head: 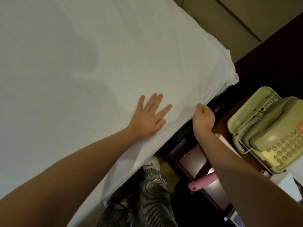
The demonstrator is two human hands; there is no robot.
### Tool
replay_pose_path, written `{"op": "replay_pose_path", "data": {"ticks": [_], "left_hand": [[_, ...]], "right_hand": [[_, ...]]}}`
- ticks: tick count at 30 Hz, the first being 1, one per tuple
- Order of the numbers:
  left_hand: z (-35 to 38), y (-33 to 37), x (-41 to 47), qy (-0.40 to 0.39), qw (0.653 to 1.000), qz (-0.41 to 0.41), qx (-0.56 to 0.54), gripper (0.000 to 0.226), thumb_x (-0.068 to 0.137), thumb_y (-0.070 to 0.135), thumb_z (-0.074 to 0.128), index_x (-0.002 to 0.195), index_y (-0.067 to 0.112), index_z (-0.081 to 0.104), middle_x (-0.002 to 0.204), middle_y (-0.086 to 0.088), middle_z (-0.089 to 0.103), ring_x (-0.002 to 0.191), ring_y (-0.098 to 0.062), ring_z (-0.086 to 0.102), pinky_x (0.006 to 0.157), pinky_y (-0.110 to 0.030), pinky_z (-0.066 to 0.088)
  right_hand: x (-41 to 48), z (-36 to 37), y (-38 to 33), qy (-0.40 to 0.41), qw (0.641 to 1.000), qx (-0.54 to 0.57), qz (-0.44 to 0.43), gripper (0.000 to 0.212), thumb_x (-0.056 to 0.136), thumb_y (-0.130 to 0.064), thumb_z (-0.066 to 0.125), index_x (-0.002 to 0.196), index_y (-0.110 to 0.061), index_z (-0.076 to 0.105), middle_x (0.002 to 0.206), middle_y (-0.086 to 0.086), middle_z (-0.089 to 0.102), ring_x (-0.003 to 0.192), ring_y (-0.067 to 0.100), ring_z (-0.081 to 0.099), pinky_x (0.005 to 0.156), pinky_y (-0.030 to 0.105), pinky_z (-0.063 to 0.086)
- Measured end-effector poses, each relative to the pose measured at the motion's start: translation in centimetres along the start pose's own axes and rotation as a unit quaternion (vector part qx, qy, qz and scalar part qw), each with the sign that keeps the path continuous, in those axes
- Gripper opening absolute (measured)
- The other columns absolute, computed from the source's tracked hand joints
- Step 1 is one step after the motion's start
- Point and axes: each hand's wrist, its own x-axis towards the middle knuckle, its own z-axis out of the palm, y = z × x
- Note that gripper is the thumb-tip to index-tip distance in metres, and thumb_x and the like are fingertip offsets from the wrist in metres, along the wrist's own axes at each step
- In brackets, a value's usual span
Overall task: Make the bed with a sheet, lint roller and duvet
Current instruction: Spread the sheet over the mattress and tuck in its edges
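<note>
a white sheet (98,54) covers the bed (124,163) from the far left to its right edge, mostly smooth and flat, with faint shallow dips. at the far right corner it bunches into soft folds. along the right edge it hangs down the bed's side. the left hand (150,115) lies flat on the sheet with fingers spread, near that edge; the right hand (203,117) pinches a gathered fold of the edge, from which fine creases fan out. a lint roller (196,185) with a pink handle lies on the dark wooden surface (219,123) right of the bed, its middle hidden under the right forearm, its white roll at the far end.
</note>
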Motion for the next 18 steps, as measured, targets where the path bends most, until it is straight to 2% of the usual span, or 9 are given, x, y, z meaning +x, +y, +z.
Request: {"op": "replay_pose_path", "data": {"ticks": [3, 4, 6, 8, 11, 12, 14, 16, 18], "left_hand": [[-0.6, -0.9, 2.0, -0.035, 0.988, 0.145, 0.042, 0.047, 0.093, 0.044, 0.031, 0.132, 0.030, 0.053, 0.142, -0.018, 0.043, 0.129, -0.046, 0.039, 0.102, -0.063, 0.027], [-1.2, -1.4, 3.3, -0.031, 0.985, 0.161, 0.055, 0.050, 0.093, 0.045, 0.025, 0.134, 0.030, 0.051, 0.145, -0.014, 0.041, 0.131, -0.043, 0.037, 0.104, -0.061, 0.026], [-2.6, -2.0, 6.1, -0.027, 0.996, 0.074, 0.031, 0.060, 0.091, 0.048, 0.008, 0.145, 0.033, 0.029, 0.155, -0.006, 0.021, 0.142, -0.034, 0.019, 0.113, -0.051, 0.012], [-3.3, -2.0, 8.7, -0.013, 0.994, -0.096, -0.039, 0.053, 0.098, 0.046, 0.010, 0.149, 0.033, 0.010, 0.158, -0.002, 0.003, 0.145, -0.026, -0.001, 0.114, -0.043, -0.002], [-2.7, -0.2, 11.6, -0.009, 0.982, -0.185, -0.048, 0.051, 0.100, 0.042, 0.017, 0.149, 0.036, 0.001, 0.158, -0.003, -0.008, 0.144, -0.029, -0.012, 0.111, -0.051, -0.011], [-2.6, 0.5, 12.3, -0.004, 0.982, -0.188, -0.036, 0.052, 0.100, 0.044, 0.016, 0.149, 0.036, 0.000, 0.158, -0.003, -0.010, 0.143, -0.033, -0.014, 0.110, -0.054, -0.013], [-1.9, 1.5, 12.9, 0.002, 0.987, -0.162, -0.006, 0.052, 0.099, 0.045, 0.013, 0.148, 0.036, -0.004, 0.158, -0.003, -0.009, 0.142, -0.038, -0.015, 0.108, -0.058, -0.014], [-1.6, 1.9, 13.3, 0.003, 0.994, -0.110, 0.022, 0.052, 0.099, 0.045, 0.009, 0.148, 0.036, -0.006, 0.158, -0.003, -0.008, 0.142, -0.037, -0.013, 0.108, -0.059, -0.013], [-1.8, 1.6, 14.2, 0.004, 0.997, -0.071, 0.033, 0.051, 0.100, 0.043, 0.008, 0.148, 0.036, -0.006, 0.158, -0.005, -0.008, 0.144, -0.033, -0.011, 0.109, -0.058, -0.011]], "right_hand": [[1.9, -0.9, -0.7, -0.011, 0.998, 0.038, 0.046, 0.033, 0.097, -0.022, 0.038, 0.066, -0.014, 0.049, 0.069, 0.000, 0.047, 0.078, 0.020, 0.048, 0.069, 0.026, 0.034], [3.1, -1.5, -1.6, 0.006, 0.999, 0.032, 0.043, 0.029, 0.097, -0.022, 0.037, 0.075, -0.011, 0.054, 0.075, 0.001, 0.050, 0.081, 0.020, 0.048, 0.069, 0.026, 0.034], [6.3, -2.7, -3.7, 0.030, 0.999, 0.024, 0.034, 0.033, 0.097, -0.031, 0.038, 0.110, -0.005, 0.053, 0.098, 0.007, 0.055, 0.090, 0.021, 0.050, 0.075, 0.028, 0.038], [9.8, -3.0, -5.1, 0.006, 0.996, 0.061, 0.066, 0.054, 0.096, -0.042, 0.040, 0.136, -0.006, 0.036, 0.127, 0.010, 0.050, 0.109, 0.026, 0.051, 0.089, 0.035, 0.044], [12.5, -2.1, -5.4, -0.057, 0.984, 0.118, 0.124, 0.077, 0.091, -0.050, 0.047, 0.148, -0.009, 0.016, 0.147, 0.010, 0.034, 0.126, 0.029, 0.043, 0.103, 0.044, 0.042], [12.9, -1.7, -5.1, -0.056, 0.985, 0.116, 0.116, 0.074, 0.093, -0.049, 0.047, 0.148, -0.009, 0.017, 0.147, 0.010, 0.034, 0.127, 0.029, 0.042, 0.105, 0.044, 0.040], [13.5, -1.2, -4.1, -0.030, 0.993, 0.087, 0.074, 0.056, 0.097, -0.045, 0.041, 0.138, -0.006, 0.037, 0.137, 0.010, 0.044, 0.121, 0.027, 0.047, 0.104, 0.040, 0.040], [13.5, -1.2, -3.6, -0.012, 0.997, 0.051, 0.050, 0.038, 0.099, -0.040, 0.036, 0.111, -0.007, 0.050, 0.113, 0.007, 0.051, 0.102, 0.022, 0.050, 0.097, 0.034, 0.042], [13.6, -1.7, -3.6, 0.000, 1.000, 0.001, 0.024, 0.034, 0.101, -0.034, 0.032, 0.085, -0.011, 0.051, 0.093, 0.005, 0.050, 0.092, 0.020, 0.047, 0.084, 0.029, 0.040]]}}
